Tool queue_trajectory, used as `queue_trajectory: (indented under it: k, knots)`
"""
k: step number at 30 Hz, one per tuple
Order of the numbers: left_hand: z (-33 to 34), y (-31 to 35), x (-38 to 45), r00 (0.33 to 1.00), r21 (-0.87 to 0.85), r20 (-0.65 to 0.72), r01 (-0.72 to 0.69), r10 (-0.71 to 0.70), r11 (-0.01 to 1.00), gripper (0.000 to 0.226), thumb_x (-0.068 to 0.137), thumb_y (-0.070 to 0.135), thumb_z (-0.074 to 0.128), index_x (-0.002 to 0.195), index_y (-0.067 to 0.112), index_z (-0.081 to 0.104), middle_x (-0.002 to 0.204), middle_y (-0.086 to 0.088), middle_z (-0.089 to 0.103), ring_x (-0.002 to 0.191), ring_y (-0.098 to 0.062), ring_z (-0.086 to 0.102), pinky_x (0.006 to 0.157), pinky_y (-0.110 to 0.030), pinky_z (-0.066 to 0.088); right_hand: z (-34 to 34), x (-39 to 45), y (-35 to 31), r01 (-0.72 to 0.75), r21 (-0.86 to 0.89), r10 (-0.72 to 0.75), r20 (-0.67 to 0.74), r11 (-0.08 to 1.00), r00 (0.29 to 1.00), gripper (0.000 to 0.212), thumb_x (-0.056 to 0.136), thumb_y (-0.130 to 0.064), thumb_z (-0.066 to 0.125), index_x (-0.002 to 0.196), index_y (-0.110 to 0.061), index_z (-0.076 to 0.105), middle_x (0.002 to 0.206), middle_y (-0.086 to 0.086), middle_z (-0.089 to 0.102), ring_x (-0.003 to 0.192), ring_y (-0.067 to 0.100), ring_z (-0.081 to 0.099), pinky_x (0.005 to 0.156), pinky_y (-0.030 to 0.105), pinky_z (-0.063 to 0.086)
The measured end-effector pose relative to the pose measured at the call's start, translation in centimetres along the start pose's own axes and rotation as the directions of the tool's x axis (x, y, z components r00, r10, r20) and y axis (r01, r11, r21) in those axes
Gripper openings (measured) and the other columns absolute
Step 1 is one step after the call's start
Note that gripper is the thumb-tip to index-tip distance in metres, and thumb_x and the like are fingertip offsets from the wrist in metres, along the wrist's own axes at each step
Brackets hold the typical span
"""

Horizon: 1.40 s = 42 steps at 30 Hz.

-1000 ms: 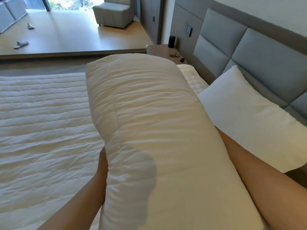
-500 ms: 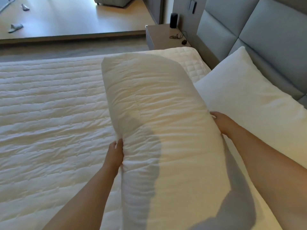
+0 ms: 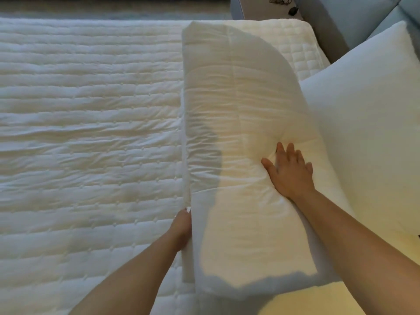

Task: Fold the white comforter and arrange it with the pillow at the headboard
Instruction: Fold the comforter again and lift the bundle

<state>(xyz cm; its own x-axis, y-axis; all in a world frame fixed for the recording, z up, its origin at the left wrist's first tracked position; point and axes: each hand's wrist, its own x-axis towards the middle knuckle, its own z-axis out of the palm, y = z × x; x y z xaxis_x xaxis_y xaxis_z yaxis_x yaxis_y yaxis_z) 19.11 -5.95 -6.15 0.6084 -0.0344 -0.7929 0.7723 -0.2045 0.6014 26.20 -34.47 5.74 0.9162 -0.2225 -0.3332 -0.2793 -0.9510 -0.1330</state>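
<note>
The folded white comforter lies as a long thick bundle on the bed, running from the far mattress edge toward me. Its right side touches the white pillow, which leans on the grey padded headboard. My right hand rests flat on the comforter's top, fingers spread, pressing a dent near the pillow. My left hand is against the comforter's left edge, with its fingers hidden beside or under the fold.
The quilted white mattress cover stretches wide to the left of the comforter. A bedside table with a black cable stands past the far corner of the bed. Floor shows along the top edge.
The comforter came down from being held up in both hands to lying on the bed beside the pillow. My right hand moved from its side onto its top, fingers open.
</note>
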Motion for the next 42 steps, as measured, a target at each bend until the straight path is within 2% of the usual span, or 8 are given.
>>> queue_trajectory:
  k: [7, 11, 14, 17, 20, 26, 29, 42]
  knots:
    - [-1.5, -2.8, -3.5, 0.979, 0.114, 0.125, 0.147, -0.161, 0.983, 0.050, 0.096, 0.053, 0.044, 0.114, 0.014, 0.069, 0.104, -0.010, 0.074, 0.097, -0.029, 0.071, 0.084, -0.043, 0.059, -0.6, -4.0, -5.1, 0.275, 0.060, -0.277, 0.035, 0.960, 0.960, 0.090, 0.074, -0.086, -0.006, 0.152, -0.042, -0.001, 0.164, 0.002, 0.000, 0.149, 0.030, 0.005, 0.115, 0.055, 0.012]
    - [-7.2, 0.3, -2.5, 0.962, 0.165, -0.260, 0.129, -0.083, 0.978, 0.039, 0.103, 0.021, 0.038, 0.135, 0.003, 0.051, 0.137, -0.018, 0.054, 0.120, -0.036, 0.053, 0.100, -0.041, 0.046, 6.2, -8.4, -8.6, 0.390, -0.127, -0.380, 0.096, 0.912, 0.920, 0.080, 0.078, -0.085, 0.004, 0.149, -0.049, -0.005, 0.161, 0.001, -0.016, 0.147, 0.033, -0.017, 0.114, 0.059, -0.009]
    - [-9.6, 10.2, -1.8, 0.881, 0.192, -0.423, -0.143, 0.213, 0.971, 0.048, 0.101, 0.024, 0.039, 0.147, 0.011, 0.036, 0.150, -0.013, 0.042, 0.134, -0.032, 0.043, 0.106, -0.042, 0.037, 9.5, -8.4, -10.5, 0.379, -0.184, -0.370, 0.086, 0.907, 0.925, 0.071, 0.088, -0.076, 0.022, 0.151, -0.044, 0.016, 0.162, 0.008, 0.004, 0.147, 0.041, 0.000, 0.111, 0.064, 0.000]
    - [-8.7, 21.0, -1.0, 0.669, 0.528, -0.313, -0.468, 0.675, 0.709, 0.055, 0.099, 0.028, 0.044, 0.151, 0.014, 0.030, 0.156, -0.009, 0.033, 0.142, -0.026, 0.033, 0.113, -0.042, 0.029, 10.7, -7.8, -12.7, 0.376, -0.228, -0.357, 0.123, 0.898, 0.926, 0.069, 0.088, -0.072, 0.032, 0.148, -0.038, 0.032, 0.158, 0.013, 0.024, 0.145, 0.044, 0.016, 0.107, 0.067, 0.011]
    - [-5.3, 28.8, 0.2, 0.511, 0.765, -0.035, -0.539, 0.859, 0.351, 0.060, 0.100, 0.038, 0.040, 0.155, 0.025, 0.021, 0.165, -0.005, 0.012, 0.150, -0.026, 0.015, 0.119, -0.046, 0.016, 11.6, -7.6, -13.3, 0.365, -0.243, -0.347, 0.113, 0.899, 0.931, 0.068, 0.088, -0.071, 0.032, 0.147, -0.037, 0.035, 0.157, 0.013, 0.027, 0.144, 0.044, 0.018, 0.108, 0.068, 0.014]
    - [-1.4, 32.0, 10.0, 0.676, 0.951, 0.142, -0.297, 0.724, 0.091, 0.060, 0.098, 0.059, 0.013, 0.155, 0.043, -0.001, 0.165, 0.003, -0.015, 0.150, -0.029, -0.018, 0.114, -0.064, -0.011, 6.0, -5.4, -11.9, 0.417, 0.051, -0.419, 0.170, 0.907, 0.892, 0.081, 0.080, -0.086, 0.014, 0.143, -0.042, 0.041, 0.160, -0.003, 0.021, 0.147, 0.029, 0.022, 0.116, 0.043, 0.014]
    - [-0.7, 30.5, 14.7, 0.730, 0.953, 0.123, -0.275, 0.672, 0.124, 0.062, 0.097, 0.060, 0.012, 0.154, 0.043, -0.004, 0.165, 0.005, -0.016, 0.150, -0.026, -0.018, 0.114, -0.063, -0.012, 0.0, -0.4, -8.4, 0.343, 0.076, -0.313, -0.264, 0.936, 0.913, 0.064, 0.090, -0.070, 0.032, 0.131, -0.029, 0.058, 0.148, 0.003, 0.045, 0.136, 0.028, 0.042, 0.107, 0.043, 0.034]
    - [2.7, 27.6, 26.5, 0.667, 0.953, 0.170, -0.297, 0.725, 0.050, 0.068, 0.093, 0.061, 0.008, 0.155, 0.039, -0.006, 0.166, 0.002, -0.005, 0.153, -0.025, -0.004, 0.120, -0.056, -0.006, 15.1, 10.8, -3.7, 0.225, -0.110, -0.244, -0.213, 0.968, 0.946, 0.061, 0.099, -0.049, 0.021, 0.145, -0.014, 0.036, 0.155, 0.020, 0.029, 0.142, 0.046, 0.023, 0.109, 0.068, 0.019]
